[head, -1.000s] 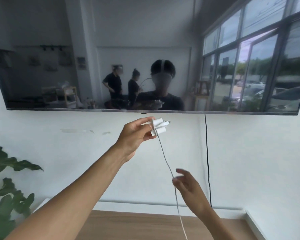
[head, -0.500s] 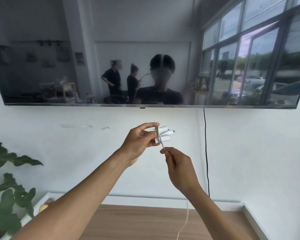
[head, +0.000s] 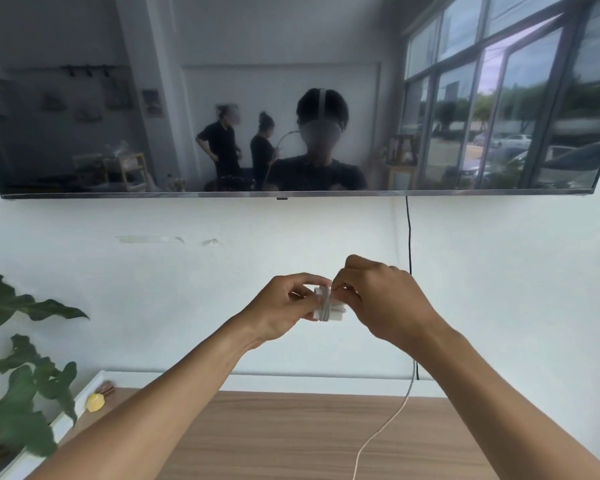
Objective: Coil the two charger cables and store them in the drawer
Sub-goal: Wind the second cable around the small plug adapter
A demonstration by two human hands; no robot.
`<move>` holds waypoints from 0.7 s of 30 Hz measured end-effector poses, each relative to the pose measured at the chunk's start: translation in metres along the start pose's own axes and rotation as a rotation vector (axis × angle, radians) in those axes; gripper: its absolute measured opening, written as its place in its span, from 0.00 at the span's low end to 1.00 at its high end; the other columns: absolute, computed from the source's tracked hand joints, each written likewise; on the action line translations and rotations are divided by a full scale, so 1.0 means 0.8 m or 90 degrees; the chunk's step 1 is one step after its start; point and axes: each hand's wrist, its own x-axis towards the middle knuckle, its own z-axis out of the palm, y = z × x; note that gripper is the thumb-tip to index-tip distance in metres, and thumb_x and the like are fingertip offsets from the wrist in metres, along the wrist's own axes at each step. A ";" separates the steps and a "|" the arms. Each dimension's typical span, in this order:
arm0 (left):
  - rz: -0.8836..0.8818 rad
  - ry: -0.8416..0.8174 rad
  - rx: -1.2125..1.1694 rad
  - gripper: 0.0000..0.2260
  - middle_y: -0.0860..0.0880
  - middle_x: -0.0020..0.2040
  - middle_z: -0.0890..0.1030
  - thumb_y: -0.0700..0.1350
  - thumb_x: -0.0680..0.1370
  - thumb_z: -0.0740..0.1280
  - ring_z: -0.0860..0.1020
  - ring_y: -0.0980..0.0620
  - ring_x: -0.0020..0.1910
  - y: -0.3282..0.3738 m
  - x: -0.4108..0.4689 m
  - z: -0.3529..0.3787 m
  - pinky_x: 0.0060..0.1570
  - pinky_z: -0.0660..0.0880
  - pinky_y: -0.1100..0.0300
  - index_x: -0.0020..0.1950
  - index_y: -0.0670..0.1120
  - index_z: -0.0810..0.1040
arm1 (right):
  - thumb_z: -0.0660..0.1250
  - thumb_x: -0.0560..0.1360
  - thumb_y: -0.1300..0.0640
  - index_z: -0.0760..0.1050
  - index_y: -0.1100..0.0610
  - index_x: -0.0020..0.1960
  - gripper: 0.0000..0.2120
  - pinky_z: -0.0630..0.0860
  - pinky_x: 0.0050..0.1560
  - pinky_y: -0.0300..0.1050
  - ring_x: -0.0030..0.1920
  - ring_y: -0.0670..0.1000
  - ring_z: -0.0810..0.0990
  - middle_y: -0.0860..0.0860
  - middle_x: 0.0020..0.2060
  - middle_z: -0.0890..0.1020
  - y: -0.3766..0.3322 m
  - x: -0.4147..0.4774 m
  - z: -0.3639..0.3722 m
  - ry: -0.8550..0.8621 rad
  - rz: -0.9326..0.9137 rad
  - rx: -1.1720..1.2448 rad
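Both hands meet in front of the white wall (head: 153, 306), below the television (head: 118, 98). The left hand (head: 284, 308) pinches a small white cable bundle (head: 327, 308) in its curled fingers (head: 305, 281), and the right hand (head: 385, 303) grips it from the other side. A loose strand (head: 371, 441) trails down onto the wooden bench (head: 274, 441), near a plant (head: 21, 386).

I find the view evenly bright under soft daylight. The television (head: 84, 133) screen mirrors windows (head: 506, 109), with glare across its right part; its side edges splay from wide-angle distortion. Below it, the white charger cable (head: 327, 309) washes out against the wall (head: 506, 289). Lower left of the television, the plant (head: 25, 407) leaves are blurred.
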 end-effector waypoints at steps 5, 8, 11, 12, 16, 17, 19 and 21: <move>0.005 -0.098 -0.115 0.15 0.39 0.48 0.78 0.43 0.74 0.69 0.81 0.42 0.50 0.006 -0.015 0.001 0.52 0.80 0.54 0.61 0.44 0.80 | 0.66 0.75 0.60 0.79 0.45 0.41 0.11 0.67 0.34 0.38 0.35 0.40 0.74 0.41 0.40 0.79 0.022 0.006 0.004 0.011 0.077 0.198; 0.003 -0.117 -0.101 0.16 0.33 0.54 0.78 0.42 0.75 0.68 0.81 0.38 0.53 0.007 -0.017 -0.004 0.52 0.79 0.54 0.63 0.43 0.79 | 0.68 0.75 0.58 0.80 0.49 0.39 0.07 0.65 0.30 0.30 0.30 0.38 0.73 0.40 0.30 0.79 0.022 0.003 0.006 -0.031 0.136 0.359; -0.008 -0.126 -0.139 0.19 0.38 0.49 0.77 0.41 0.74 0.68 0.81 0.43 0.49 0.004 -0.020 -0.008 0.51 0.79 0.55 0.65 0.49 0.77 | 0.69 0.75 0.54 0.81 0.55 0.41 0.07 0.62 0.25 0.28 0.23 0.41 0.69 0.39 0.22 0.75 0.024 -0.001 0.010 -0.085 0.178 0.483; -0.008 -0.136 -0.157 0.19 0.40 0.48 0.76 0.41 0.74 0.68 0.80 0.43 0.49 0.003 -0.021 -0.008 0.51 0.79 0.55 0.65 0.50 0.76 | 0.69 0.75 0.53 0.81 0.56 0.40 0.08 0.60 0.26 0.29 0.22 0.42 0.66 0.40 0.22 0.74 0.029 -0.003 0.013 -0.113 0.200 0.538; 0.004 -0.197 -0.218 0.15 0.44 0.50 0.81 0.39 0.77 0.65 0.80 0.46 0.51 0.001 -0.026 -0.002 0.50 0.78 0.55 0.63 0.47 0.79 | 0.64 0.78 0.58 0.82 0.55 0.40 0.11 0.55 0.30 0.40 0.28 0.48 0.59 0.47 0.27 0.69 0.044 -0.014 0.038 -0.194 0.261 0.681; -0.001 -0.197 -0.240 0.14 0.47 0.50 0.83 0.39 0.77 0.64 0.81 0.46 0.52 0.001 -0.027 -0.001 0.51 0.78 0.55 0.61 0.46 0.79 | 0.61 0.79 0.62 0.81 0.55 0.38 0.14 0.55 0.29 0.39 0.27 0.48 0.59 0.48 0.27 0.68 0.044 -0.019 0.047 -0.190 0.273 0.706; -0.018 -0.172 -0.286 0.12 0.44 0.52 0.83 0.38 0.77 0.64 0.81 0.45 0.50 -0.002 -0.026 0.002 0.51 0.79 0.54 0.59 0.46 0.81 | 0.57 0.78 0.68 0.78 0.54 0.33 0.19 0.55 0.27 0.37 0.26 0.47 0.60 0.47 0.25 0.70 0.039 -0.027 0.062 -0.164 0.304 0.729; -0.038 -0.139 -0.325 0.12 0.39 0.53 0.80 0.35 0.80 0.62 0.80 0.43 0.48 -0.007 -0.023 0.004 0.50 0.79 0.54 0.58 0.45 0.82 | 0.59 0.79 0.64 0.75 0.56 0.31 0.19 0.59 0.27 0.38 0.25 0.47 0.62 0.44 0.23 0.71 0.029 -0.038 0.078 -0.136 0.312 0.683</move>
